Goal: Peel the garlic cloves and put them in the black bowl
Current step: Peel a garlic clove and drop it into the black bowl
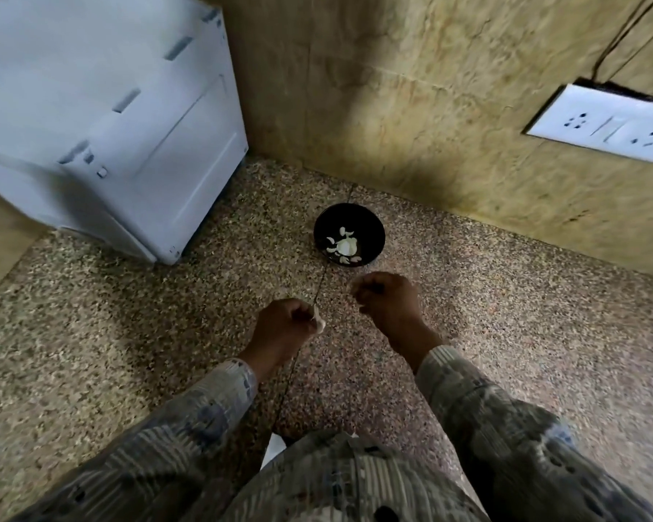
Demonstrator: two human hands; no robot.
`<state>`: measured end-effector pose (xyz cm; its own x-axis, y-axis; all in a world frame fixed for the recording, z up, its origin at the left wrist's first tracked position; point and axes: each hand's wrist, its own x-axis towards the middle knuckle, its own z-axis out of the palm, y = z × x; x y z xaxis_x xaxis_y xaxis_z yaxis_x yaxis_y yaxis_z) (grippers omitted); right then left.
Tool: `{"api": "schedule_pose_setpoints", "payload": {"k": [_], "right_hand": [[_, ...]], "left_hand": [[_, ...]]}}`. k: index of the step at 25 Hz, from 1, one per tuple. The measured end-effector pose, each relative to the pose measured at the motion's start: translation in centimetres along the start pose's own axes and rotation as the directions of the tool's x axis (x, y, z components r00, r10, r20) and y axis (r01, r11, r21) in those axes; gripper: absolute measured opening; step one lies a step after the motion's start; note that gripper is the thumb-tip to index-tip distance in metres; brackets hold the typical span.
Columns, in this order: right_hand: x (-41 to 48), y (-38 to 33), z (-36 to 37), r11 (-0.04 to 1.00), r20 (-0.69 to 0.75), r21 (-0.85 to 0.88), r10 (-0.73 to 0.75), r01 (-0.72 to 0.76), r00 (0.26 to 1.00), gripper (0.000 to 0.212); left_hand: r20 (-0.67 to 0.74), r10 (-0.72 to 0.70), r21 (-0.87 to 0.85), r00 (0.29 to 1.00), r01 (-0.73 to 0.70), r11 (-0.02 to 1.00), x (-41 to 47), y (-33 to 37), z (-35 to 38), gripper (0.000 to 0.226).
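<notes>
Speckled stone tabletop [506, 333]. The black bowl [371, 227] stood near the back edge, close to the corner where the tiled wall [393, 88] met a white appliance [110, 107]. Bowl upright, not touching the wall or the appliance.

Bowl contents: a loose cluster of pale garlic pieces [345, 244] on the bottom, one larger lump in the middle with several smaller curved pieces around it. Could not tell from this view whether they were peeled.

Left hand [283, 325]: held above the tabletop in front of the bowl, fingers curled, pinching a pale garlic clove [319, 322] that stuck out on the side facing the other hand.

Right hand [387, 303]: nearer the bowl and apart from the left hand, fingers curled inward. A faint pale smear at the fingertips, too blurred to say whether anything was held.

Both arms in patterned sleeves [506, 420]. White socket plate [604, 124] on the wall toward the right.
</notes>
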<state>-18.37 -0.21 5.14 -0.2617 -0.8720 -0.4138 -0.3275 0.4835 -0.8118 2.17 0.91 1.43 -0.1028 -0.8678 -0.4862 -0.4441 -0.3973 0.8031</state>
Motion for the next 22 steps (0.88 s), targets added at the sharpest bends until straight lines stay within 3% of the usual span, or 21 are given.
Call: {"api": "schedule_pose_setpoints", "payload": {"k": [2,4,8,12,17,20,22], "right_hand": [[-2.0,0.6,0.4,0.996,0.172,0.077,0.038,-0.052,0.984,0.018],[-3.5,1.1,0.9,0.992,0.216,0.114,0.031,-0.057,0.976,0.022],[-4.8,1.5,0.8,0.985,0.123,0.165,0.024,-0.044,0.992,0.019],[-5.2,2.1,0.3,0.999,0.032,0.052,-0.015,0.013,0.999,0.014],[-5.6,2.3,0.4,0.997,-0.033,0.082,-0.008,0.011,0.999,0.016],[-6.2,2.3,1.0,0.981,-0.084,0.193,0.047,-0.030,0.995,0.020],[-6.3,2.7,1.4,0.983,-0.130,0.179,0.054,-0.030,0.990,0.023]], "left_hand": [[0.041,0.020,-0.200,0.999,-0.011,0.980,-0.2,0.7,0.3,0.013],[0.037,0.051,-0.263,0.998,-0.040,0.964,-0.8,1.4,0.7,0.014],[0.044,0.036,-0.338,0.998,-0.019,0.941,-1.3,1.5,1.7,0.019],[0.077,-0.001,-0.472,0.997,0.038,0.881,-2.1,2.3,2.4,0.013],[0.072,0.089,-0.379,0.993,-0.055,0.924,-2.3,2.5,3.0,0.017],[0.073,0.051,-0.381,0.996,-0.020,0.924,-1.7,2.5,3.5,0.007],[0.082,0.007,-0.405,0.997,0.027,0.914,-1.8,2.6,3.8,0.004]]}}
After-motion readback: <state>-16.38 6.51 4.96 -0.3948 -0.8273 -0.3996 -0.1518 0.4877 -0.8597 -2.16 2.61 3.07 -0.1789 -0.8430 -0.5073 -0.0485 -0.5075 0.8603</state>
